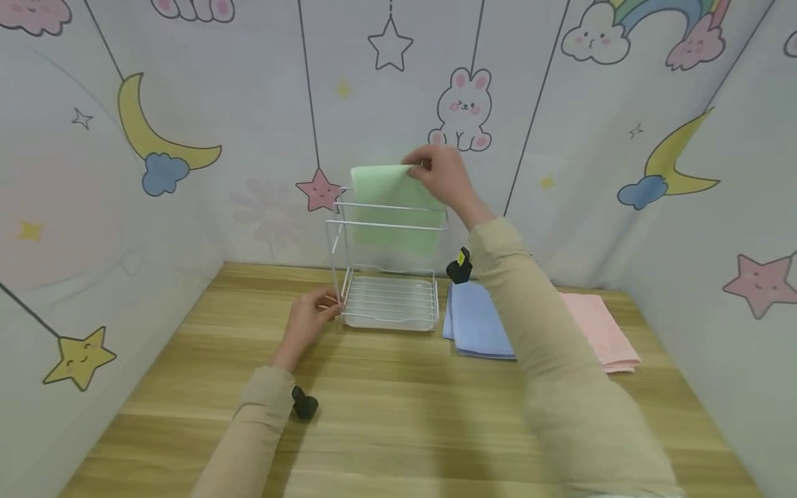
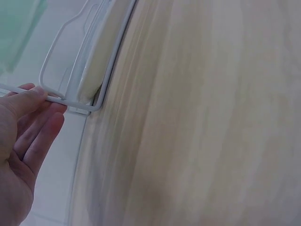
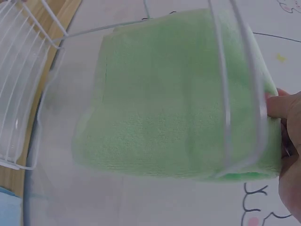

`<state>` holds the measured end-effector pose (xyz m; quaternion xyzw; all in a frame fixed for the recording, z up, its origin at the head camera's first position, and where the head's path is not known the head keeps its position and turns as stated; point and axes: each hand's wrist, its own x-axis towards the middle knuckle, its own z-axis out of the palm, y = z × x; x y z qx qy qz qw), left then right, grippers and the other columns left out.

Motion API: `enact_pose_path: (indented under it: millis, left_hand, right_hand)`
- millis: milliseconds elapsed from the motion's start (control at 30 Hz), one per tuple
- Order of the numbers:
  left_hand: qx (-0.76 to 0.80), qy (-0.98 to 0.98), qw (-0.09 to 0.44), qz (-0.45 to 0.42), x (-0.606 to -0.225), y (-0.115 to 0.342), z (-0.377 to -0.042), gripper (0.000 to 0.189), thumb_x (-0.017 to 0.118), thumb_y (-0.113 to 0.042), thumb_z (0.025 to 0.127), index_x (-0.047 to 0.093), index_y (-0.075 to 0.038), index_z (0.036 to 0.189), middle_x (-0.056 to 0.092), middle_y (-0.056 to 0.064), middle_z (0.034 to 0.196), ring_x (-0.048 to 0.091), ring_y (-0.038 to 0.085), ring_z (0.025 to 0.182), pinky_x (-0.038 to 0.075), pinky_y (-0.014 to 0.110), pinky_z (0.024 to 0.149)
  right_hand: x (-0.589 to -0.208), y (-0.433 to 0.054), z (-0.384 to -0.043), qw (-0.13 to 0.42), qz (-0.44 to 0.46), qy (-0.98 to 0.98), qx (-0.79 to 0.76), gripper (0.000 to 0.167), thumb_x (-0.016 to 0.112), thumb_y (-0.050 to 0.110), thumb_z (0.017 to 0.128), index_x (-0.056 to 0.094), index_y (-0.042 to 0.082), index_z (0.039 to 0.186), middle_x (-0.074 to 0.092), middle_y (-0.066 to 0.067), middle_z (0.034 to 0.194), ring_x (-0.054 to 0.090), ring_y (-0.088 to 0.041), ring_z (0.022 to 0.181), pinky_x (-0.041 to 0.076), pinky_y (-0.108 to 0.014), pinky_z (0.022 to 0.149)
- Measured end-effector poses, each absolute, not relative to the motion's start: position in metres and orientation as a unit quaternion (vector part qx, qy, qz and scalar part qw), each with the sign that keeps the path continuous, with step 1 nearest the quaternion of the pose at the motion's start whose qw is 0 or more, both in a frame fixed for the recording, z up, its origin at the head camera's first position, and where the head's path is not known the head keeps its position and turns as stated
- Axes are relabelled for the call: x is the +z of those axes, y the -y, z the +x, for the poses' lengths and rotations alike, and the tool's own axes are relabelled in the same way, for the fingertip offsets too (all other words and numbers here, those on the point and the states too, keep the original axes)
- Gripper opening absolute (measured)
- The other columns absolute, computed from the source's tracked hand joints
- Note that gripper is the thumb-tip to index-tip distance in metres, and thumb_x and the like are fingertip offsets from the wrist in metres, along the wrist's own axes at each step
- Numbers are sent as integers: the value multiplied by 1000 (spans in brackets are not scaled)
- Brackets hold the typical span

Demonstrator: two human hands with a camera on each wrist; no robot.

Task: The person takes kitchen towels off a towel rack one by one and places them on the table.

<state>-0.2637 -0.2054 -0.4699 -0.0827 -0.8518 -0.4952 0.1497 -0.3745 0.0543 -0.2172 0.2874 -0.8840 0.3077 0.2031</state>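
A green cloth [image 1: 392, 187] hangs folded at the back of a white wire rack [image 1: 386, 225], its top edge above the rack's rails. My right hand [image 1: 441, 173] pinches that top edge near its right corner; the right wrist view shows the cloth [image 3: 150, 99] behind two rails and the thumb of my right hand [image 3: 289, 127] on it. Whether the cloth touches the rearmost rail I cannot tell. Low on the rack's left side, my left hand [image 1: 309, 317] holds a wire upright. In the left wrist view, thumb and fingers of my left hand [image 2: 28, 127] pinch this wire.
A pale tray [image 1: 389, 322] lies in the rack's base. Right of the rack are a folded blue cloth [image 1: 479, 328] and a folded pink cloth [image 1: 598, 325], the blue one partly behind my right sleeve. A patterned curtain wall [image 1: 261, 104] stands just behind the wooden table [image 1: 386, 422].
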Motion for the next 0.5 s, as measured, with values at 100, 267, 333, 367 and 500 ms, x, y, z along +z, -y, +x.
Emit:
enact_pose_path:
  millis: [100,267,333,367,500]
  left_hand:
    - [-496,849,159,-87,-470,205,-264,12,73,-1,86,68,1,97,75,23,94,74,29,79,61,20,61]
    - [-501,846,162,-89,-469,204,-263,13,73,0,85,68,2,97,75,23,92,74,32,79,60,21,60]
    - [-501,845,162,-89,-469,204,-263,14,73,0,85,68,3,98,75,24,92,74,33,80,60,21,60]
    - [-500,846,162,-90,-469,204,-263,14,73,-1,85,68,3,98,75,24,92,74,33,80,60,21,61]
    - [-496,848,162,-87,-470,204,-263,15,73,-1,86,68,3,99,75,24,93,74,33,80,61,21,61]
  right_hand:
    - [-191,-61,-371,209,273,890,301,20,66,13,94,73,8,113,74,-10,111,53,-16,86,42,-22,74]
    - [-143,-76,-362,234,234,900,283,23,66,19,95,72,12,116,73,-7,111,50,-8,84,41,-16,73]
    - [-127,-83,-358,250,226,899,280,23,66,20,95,72,13,116,73,-6,112,49,-5,81,42,-15,72]
    - [-120,-86,-356,259,222,899,276,23,66,21,95,72,13,116,73,-6,112,49,-3,80,42,-14,73]
    - [-95,-100,-347,279,211,899,263,24,64,23,96,72,14,118,72,-4,118,49,3,80,44,-13,75]
